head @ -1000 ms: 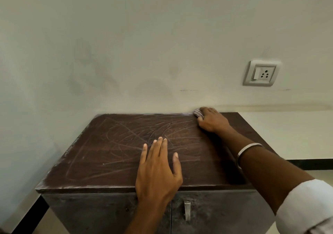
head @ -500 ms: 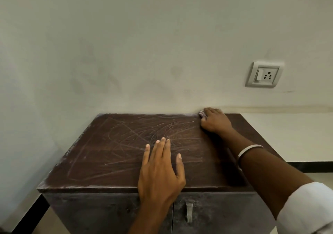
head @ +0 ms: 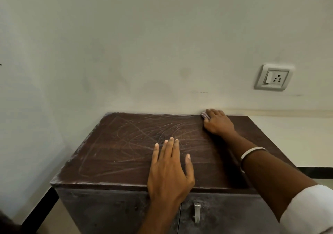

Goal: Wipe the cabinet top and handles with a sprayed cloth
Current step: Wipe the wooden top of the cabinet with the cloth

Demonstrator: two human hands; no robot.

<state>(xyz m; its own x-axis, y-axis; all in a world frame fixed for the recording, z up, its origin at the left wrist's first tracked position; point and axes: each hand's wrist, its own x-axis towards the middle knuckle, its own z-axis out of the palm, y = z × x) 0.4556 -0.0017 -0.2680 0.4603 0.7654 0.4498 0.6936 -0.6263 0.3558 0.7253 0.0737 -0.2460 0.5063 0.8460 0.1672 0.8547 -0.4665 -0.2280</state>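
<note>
Wiping along the back edge of the cabinet top [head: 137, 152], right where the dark board meets the wall [head: 126, 44]. Right hand [head: 219, 124] reached far across, fingers curled over a small bunched cloth [head: 205, 115], pressing it into the rear seam; only a purple-and-white corner of the cloth peeks out at the fingertips, the rest hidden under the hand. Bunched that tight probably to get pressure into the narrow line by the wall, where dust collects. Left hand [head: 170, 172] laid flat near the front edge, fingers straight and together, thumb out, gripping nothing: most likely a brace to steady the body while leaning in for the far reach, perhaps also to keep the cabinet from shifting under the push. Pale streaks and arcs all over the surface, looking like smeared dust or drying spray, with a whitish film along the left and front rims; so the top judged partly wiped, not finished. Metal door handle [head: 197, 212] below the front edge, just right of the left wrist, looking untouched, though hard to tell. White bangle [head: 252, 153] on the right wrist, white sleeve [head: 310, 208] pushed up the forearm, clear of the wet surface. Switched wall socket [head: 273, 78] up to the right, well apart from the cloth.
</note>
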